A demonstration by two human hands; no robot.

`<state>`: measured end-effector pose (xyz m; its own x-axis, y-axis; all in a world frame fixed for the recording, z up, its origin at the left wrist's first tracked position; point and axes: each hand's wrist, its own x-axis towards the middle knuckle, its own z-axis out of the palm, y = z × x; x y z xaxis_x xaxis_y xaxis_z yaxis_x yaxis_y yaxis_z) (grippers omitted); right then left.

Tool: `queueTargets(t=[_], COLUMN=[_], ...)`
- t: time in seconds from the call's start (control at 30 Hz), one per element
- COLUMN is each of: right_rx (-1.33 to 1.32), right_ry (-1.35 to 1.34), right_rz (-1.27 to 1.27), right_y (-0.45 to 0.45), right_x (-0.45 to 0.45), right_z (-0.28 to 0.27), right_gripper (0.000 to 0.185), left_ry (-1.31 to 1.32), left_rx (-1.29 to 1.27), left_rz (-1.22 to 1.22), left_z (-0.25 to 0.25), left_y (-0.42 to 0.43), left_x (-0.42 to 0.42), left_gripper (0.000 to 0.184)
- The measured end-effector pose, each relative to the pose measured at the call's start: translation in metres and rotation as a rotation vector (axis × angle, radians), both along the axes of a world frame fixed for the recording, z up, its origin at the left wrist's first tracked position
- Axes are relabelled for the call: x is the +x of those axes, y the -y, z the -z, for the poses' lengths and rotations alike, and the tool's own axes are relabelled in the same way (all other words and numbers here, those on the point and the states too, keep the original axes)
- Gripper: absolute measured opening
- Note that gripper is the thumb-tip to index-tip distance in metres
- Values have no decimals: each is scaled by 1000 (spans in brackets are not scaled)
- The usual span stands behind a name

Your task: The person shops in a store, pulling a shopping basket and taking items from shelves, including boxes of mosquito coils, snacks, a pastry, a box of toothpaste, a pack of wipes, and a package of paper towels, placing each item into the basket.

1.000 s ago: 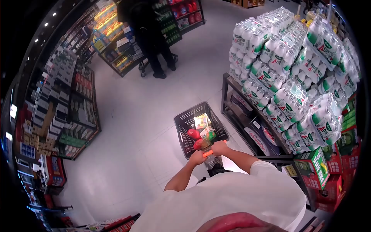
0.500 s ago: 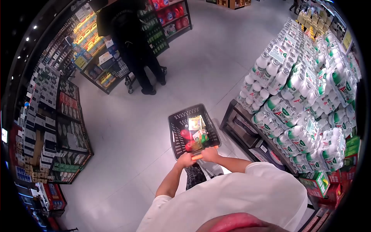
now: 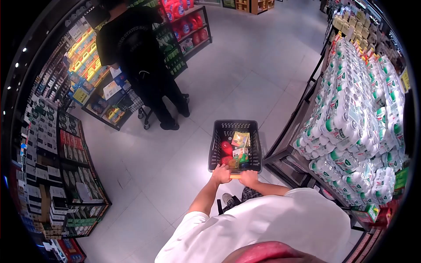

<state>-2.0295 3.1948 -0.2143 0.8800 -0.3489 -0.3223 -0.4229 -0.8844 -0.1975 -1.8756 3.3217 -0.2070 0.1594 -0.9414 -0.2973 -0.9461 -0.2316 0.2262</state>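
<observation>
Both my hands grip the orange handle (image 3: 235,176) of a dark basket cart. My left hand (image 3: 222,173) is closed round its left end, and my right hand (image 3: 249,178) is closed round the right end. Just ahead of them is the black perforated basket (image 3: 236,124). Inside it lie a red item (image 3: 226,148), a yellow package (image 3: 240,139) and a green-and-white package (image 3: 240,154). More red and yellowish items rest near the handle, partly hidden.
Stacked packs of white bottles (image 3: 346,118) stand on a dark rack (image 3: 287,160) at the right. A person in black (image 3: 140,57) stands ahead left beside a cart. Shelves of boxes (image 3: 57,171) line the left; red bottles (image 3: 188,24) fill a shelf farther off.
The basket cart has swung to point straighter ahead, with my hands still on its handle. The person in black and the bottle stacks appear nearer, and more of the person's back shows.
</observation>
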Motion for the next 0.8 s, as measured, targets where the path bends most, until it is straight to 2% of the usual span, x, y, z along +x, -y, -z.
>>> queueTargets(t=[0.1,0.2,0.27,0.33,0.43,0.47,0.53,0.67,0.73,0.8], right_rx=[3,12,4,14,23,43,39,102,109,97], right_ry=[44,129,176,222,229,205,202,147,162,171], right_rz=[21,40,82,118,165,186,197,240,284,331], right_y=[25,53,75,91,129,142,163,210,235,263], right_x=[40,70,97,114,139,150,161,187,200,216], right_z=[7,7,10,12,8,12,20,-4,-6,-8], right_gripper=[28,27,27,26,24,24,25,23,23,23], left_ry=[58,214,206,99,-114,-113,-110,-80,-71,-43], left_rx=[17,-73,-63,25,311,311,325,303,276,304], left_rz=[-26,-9,-40,-80,-87,-96,-14,79,145,208], left_z=[3,8,7,0,-8,-3,9,-6,4,-17], left_y=[31,68,96,120,179,198,227,284,310,346], left_x=[44,74,93,104,140,149,165,191,209,224], left_gripper=[32,32,30,29,30,30,30,31,33,32])
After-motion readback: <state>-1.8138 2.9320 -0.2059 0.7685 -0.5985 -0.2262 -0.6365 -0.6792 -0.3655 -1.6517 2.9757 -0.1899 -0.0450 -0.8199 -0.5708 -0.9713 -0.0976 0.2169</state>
